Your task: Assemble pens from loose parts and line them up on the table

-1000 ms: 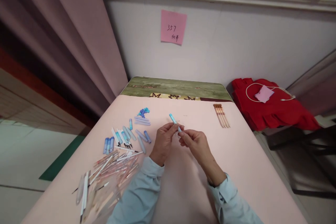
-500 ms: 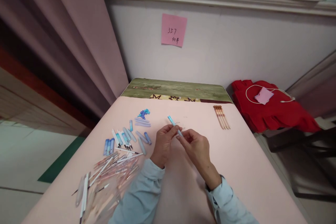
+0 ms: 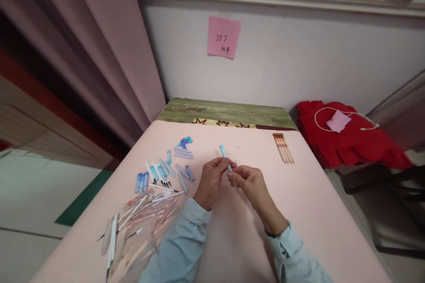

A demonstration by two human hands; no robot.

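A slim pen (image 3: 222, 151) with a light-blue upper end and a paler lower part slants between my two hands above the middle of the table. My left hand (image 3: 211, 181) is closed around its middle, thumb and fingers pressed together. At the lower end, the fingertips of my right hand (image 3: 251, 184) pinch the pen, a thin tip showing below them. Just beyond my fingers lie small springs (image 3: 237, 147). Left of my hands are blue barrel pieces (image 3: 141, 182), pale grey-blue tapered pieces (image 3: 182, 182) and white refills with dark tips (image 3: 153, 172).
Several finished-looking pens (image 3: 283, 148) with brown tops lie in a row at the right. A heap of clear and white pen parts (image 3: 146, 216) covers the near left. Small blue pieces (image 3: 185, 142) sit at the back. Red cloth (image 3: 318, 141) with a cable is beyond the right edge.
The pen has turned steeper between my hands, and its thin lower tip now shows under my right fingers. The whole view has shifted slightly.
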